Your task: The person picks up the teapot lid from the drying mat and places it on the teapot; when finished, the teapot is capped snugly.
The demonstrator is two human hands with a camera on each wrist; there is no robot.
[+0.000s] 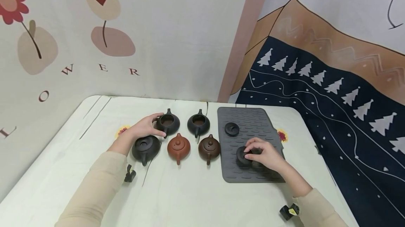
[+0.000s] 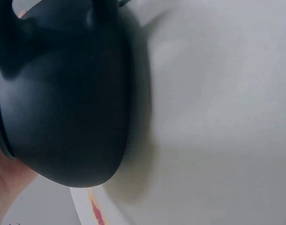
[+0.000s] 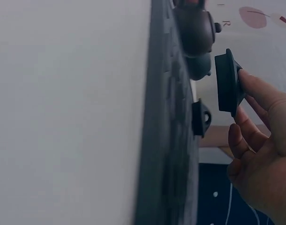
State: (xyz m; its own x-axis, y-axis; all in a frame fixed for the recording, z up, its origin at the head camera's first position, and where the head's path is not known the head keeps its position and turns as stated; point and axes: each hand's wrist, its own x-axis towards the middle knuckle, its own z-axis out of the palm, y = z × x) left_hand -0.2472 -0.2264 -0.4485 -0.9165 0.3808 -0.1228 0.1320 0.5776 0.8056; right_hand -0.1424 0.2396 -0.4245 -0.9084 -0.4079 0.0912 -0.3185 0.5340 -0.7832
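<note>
My left hand (image 1: 146, 127) holds a lidless black teapot (image 1: 171, 128) by its left side, thumb toward the near side and fingers toward the far side. Over the grey mat (image 1: 231, 170), my right hand (image 1: 265, 155) pinches a round black lid (image 3: 225, 84) by its knob; the right wrist view shows the lid raised off the mat. Another black lid (image 1: 232, 129) lies farther back on the mat. Under my left wrist sits a lidded black teapot (image 1: 146, 148). The left wrist view is largely filled by a dark teapot body (image 2: 63, 117).
A second lidless black teapot (image 1: 198, 123) stands right of the held one. Nearer the front are a lidded reddish-orange teapot (image 1: 178, 147) and a lidded brown teapot (image 1: 209, 147). All stand on a white-covered table (image 1: 177, 195) before a printed wall cloth (image 1: 177, 44).
</note>
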